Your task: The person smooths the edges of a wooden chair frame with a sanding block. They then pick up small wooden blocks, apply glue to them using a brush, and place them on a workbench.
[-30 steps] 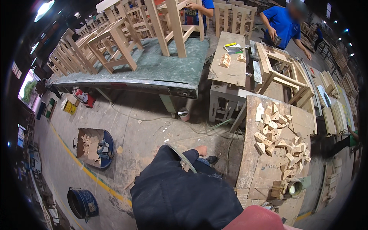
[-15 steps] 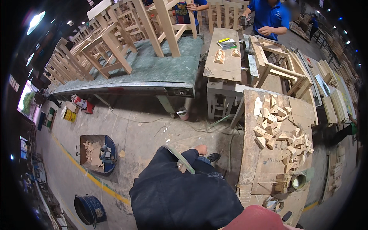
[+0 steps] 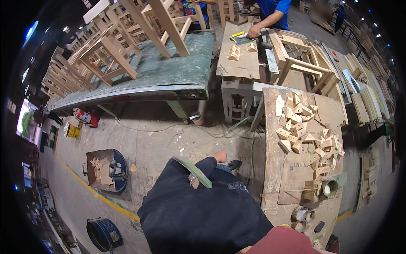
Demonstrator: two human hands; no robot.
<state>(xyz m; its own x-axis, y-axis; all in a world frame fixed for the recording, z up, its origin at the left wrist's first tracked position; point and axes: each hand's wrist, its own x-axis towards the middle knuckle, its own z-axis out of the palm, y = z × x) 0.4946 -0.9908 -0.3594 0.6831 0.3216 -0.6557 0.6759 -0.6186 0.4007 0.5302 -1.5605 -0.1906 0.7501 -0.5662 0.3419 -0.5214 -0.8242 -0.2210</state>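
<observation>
My left hand [image 3: 220, 156] hangs low in front of my body, its fingers curled into a small fist. Nothing shows in it or sticking out of it. A dark sleeve leads back from it, with blue trousers and a dark shoe [image 3: 234, 164] just beyond. Across the front of my dark top [image 3: 203, 211] lies a curved, green-edged strip [image 3: 196, 171] with a small metal piece. I cannot see my right hand. To the right, a cardboard-covered table [image 3: 275, 169] carries many drilled triangular wood blocks [image 3: 298, 127]. On it stand an open tin [image 3: 329, 187] and round containers [image 3: 300, 213].
Wooden chair frames [image 3: 114, 59] crowd a green-topped table [image 3: 177, 67] at the far left. At the far right, a co-worker's hand [image 3: 254, 31] reaches onto a board [image 3: 224, 63] holding blocks. A scrap-filled tub [image 3: 120, 169] and blue bucket [image 3: 103, 235] stand on the floor.
The view has shifted slightly, moving the far tables up and left in the picture. The co-worker's hand has come down to the papers on the board. My left hand stays curled.
</observation>
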